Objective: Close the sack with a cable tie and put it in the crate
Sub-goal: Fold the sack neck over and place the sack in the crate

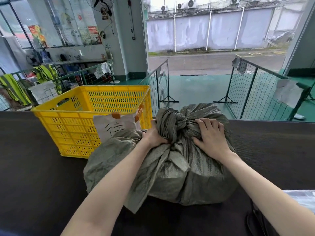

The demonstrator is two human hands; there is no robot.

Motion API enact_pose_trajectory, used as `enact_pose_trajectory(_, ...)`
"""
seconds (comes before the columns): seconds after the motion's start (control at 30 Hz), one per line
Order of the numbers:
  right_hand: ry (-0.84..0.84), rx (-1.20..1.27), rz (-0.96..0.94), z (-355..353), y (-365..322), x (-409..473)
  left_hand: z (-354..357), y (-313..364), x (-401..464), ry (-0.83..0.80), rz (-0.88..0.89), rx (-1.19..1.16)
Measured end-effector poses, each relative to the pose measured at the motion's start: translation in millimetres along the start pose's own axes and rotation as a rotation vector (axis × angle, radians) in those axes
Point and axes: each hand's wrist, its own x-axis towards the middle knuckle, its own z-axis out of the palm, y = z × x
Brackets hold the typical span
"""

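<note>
A bulky grey-green woven sack (170, 169) sits on the dark table in front of me, its mouth gathered into a bunched neck (170, 123) at the top. My left hand (154, 136) grips the neck from the left side, fingers curled round the gathered cloth. My right hand (210, 137) grips the sack's shoulder just right of the neck, fingers curled into the fabric. A yellow slatted plastic crate (75, 120) stands to the left of the sack, with a white paper label (117, 126) taped on its near side. No cable tie shows in view.
The dark table (34, 176) runs across the whole foreground. Behind it are green wire-mesh fence panels (252, 92), a green floor and an open doorway to a road. Hi-vis vests (46, 74) hang at the far left. A dark cable (255, 218) lies at bottom right.
</note>
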Motion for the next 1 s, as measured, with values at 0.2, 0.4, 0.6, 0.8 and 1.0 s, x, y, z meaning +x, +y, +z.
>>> enact_pose_trajectory(0.2,-0.039,0.017,0.025,-9.6,-1.5,9.2,2.5,7.4,-1.8,0.184,-0.006,0.03)
enact_pose_trajectory(0.4,-0.04,0.013,-0.003,-32.1,4.2,24.3,-22.2,40.5,-10.5,0.377,0.151,-0.135)
enact_pose_trajectory(0.6,0.03,0.019,-0.009,-81.6,20.8,57.9,-53.7,94.3,-15.0,0.576,0.269,-0.266)
enact_pose_trajectory(0.8,0.153,-0.05,-0.062,-151.1,40.0,103.3,-109.2,153.9,-6.8,0.669,0.376,-0.298)
enact_pose_trajectory(1.0,0.243,-0.163,-0.074,-216.1,49.0,147.6,-157.4,205.6,6.9,0.782,0.488,-0.298)
